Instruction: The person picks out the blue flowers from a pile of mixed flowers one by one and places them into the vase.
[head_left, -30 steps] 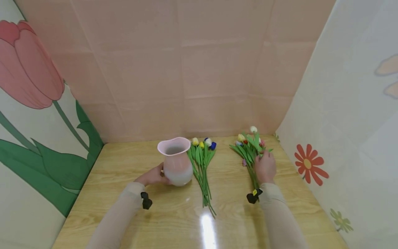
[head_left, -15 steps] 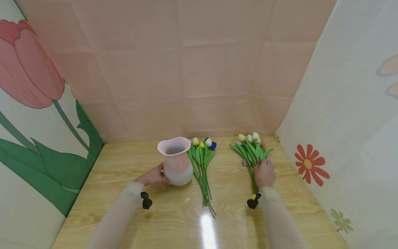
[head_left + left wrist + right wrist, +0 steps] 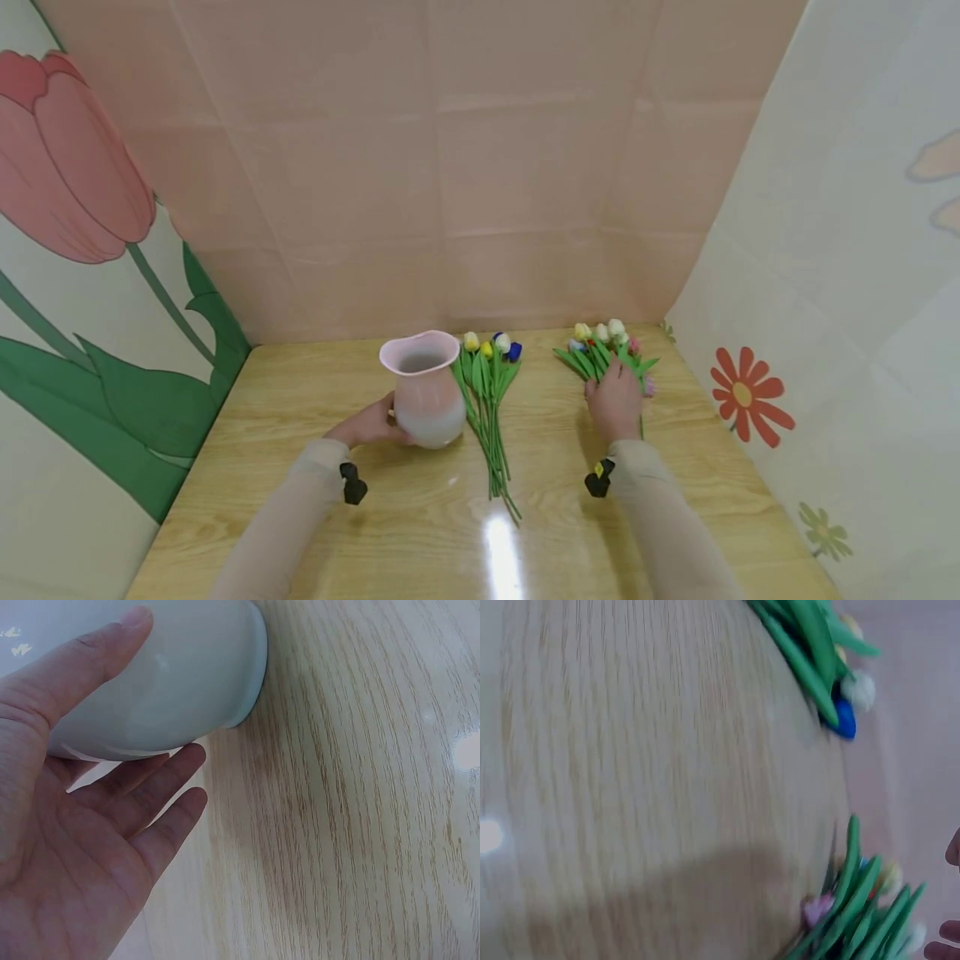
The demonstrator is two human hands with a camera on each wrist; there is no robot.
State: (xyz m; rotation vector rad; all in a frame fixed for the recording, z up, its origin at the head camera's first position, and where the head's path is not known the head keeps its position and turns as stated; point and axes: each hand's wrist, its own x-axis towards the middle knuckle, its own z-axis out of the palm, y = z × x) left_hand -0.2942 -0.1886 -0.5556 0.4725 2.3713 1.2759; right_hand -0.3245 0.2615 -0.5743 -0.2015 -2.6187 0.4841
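My left hand (image 3: 371,421) holds a pink and white vase (image 3: 429,404) with a wavy rim. In the left wrist view the thumb (image 3: 90,664) lies along the vase's side, and the other fingers (image 3: 169,780) sit at its opposite side. My right hand (image 3: 617,404) reaches over the right bunch of artificial tulips (image 3: 600,354), covering most of the stems. Its fingertips (image 3: 943,949) show spread at the right wrist view's edge, beside the tulip heads and leaves. Between the hands lies a second tulip bunch (image 3: 491,400) with yellow, white and blue heads.
A shiny wooden table (image 3: 555,533) carries everything. Pinkish cloth (image 3: 480,167) hangs behind its back edge. Printed flower panels rise on both sides, a large tulip (image 3: 75,167) on the left and a red daisy (image 3: 742,394) on the right.
A white tulip, raised above the right bunch at first, has come down among the others. My right hand has released the flowers and shifted left over them. Left hand and vase stay still.
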